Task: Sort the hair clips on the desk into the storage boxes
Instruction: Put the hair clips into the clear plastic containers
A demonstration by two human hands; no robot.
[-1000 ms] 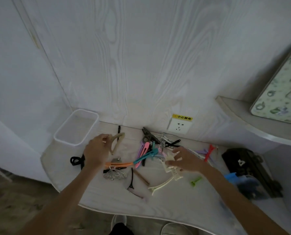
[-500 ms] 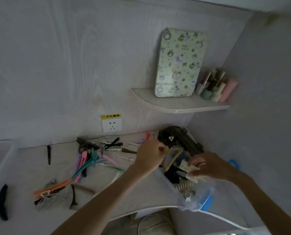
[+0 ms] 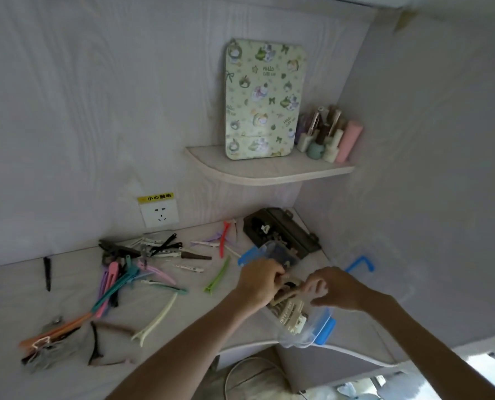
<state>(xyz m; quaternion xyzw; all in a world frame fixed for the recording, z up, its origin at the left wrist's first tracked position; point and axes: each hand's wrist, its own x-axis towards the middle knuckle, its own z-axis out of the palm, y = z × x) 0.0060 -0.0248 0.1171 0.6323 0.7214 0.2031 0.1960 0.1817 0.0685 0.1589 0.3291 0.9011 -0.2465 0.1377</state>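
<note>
Partway through: both hands, left hand (image 3: 259,281) and right hand (image 3: 331,285), pinching beige claw clips (image 3: 287,290) over the clear storage box (image 3: 309,327), already holding several; many slim clips (image 3: 119,280) lying unsorted across the worktop (image 3: 182,310).

A home setting is shown, most likely a bedroom or dormitory corner fitted as a small dressing desk. A pale wood-grain desk (image 3: 182,313) is built into the corner, with matching panelled walls. A curved corner shelf (image 3: 269,173) is fixed above it, on which a patterned green tablet-shaped case (image 3: 262,99) and a cluster of cosmetic bottles (image 3: 327,137) are kept. A wall socket (image 3: 160,212) with a yellow warning label is set just above the desk. Personal grooming items are scattered about: coloured hair clips (image 3: 119,281) and a clear storage box (image 3: 304,321).
</note>
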